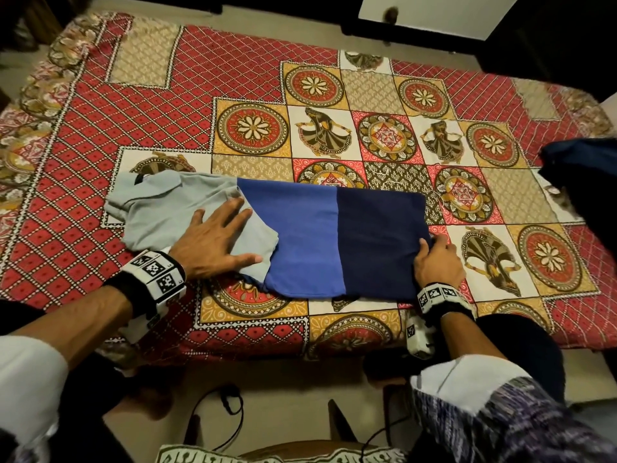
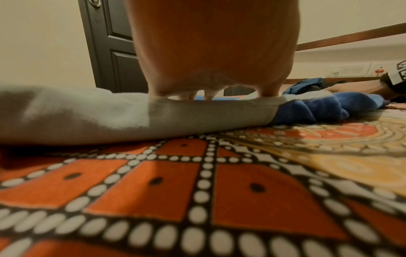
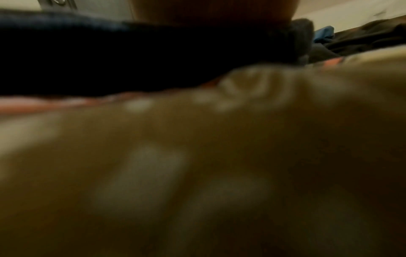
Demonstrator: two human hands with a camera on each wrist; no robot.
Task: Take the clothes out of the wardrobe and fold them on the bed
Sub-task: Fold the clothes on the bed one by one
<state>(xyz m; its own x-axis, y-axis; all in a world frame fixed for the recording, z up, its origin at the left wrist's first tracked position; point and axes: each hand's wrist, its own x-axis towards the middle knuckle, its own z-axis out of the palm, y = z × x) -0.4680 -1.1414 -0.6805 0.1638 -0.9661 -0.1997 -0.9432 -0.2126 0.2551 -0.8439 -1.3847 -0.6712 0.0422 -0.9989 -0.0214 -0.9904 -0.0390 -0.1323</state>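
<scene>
So the polo shirt [image 1: 267,228] (grey, mid-blue and navy bands) is lying lengthwise on the bed [image 1: 100,135], on the patterned bedsheet near its front edge; left hand [image 1: 217,242] is flat on the grey end with fingers spread, pressing it down, folded sleeve right under the palm; right hand [image 1: 437,259] is at the navy hem end, fingers curled round the corner of the fabric, thumb on top; beyond the right hand, well apart, there's a dark pile of clothes [image 1: 581,168] at the bed's far right; right wrist view is mostly blur, just navy fabric up close.
</scene>
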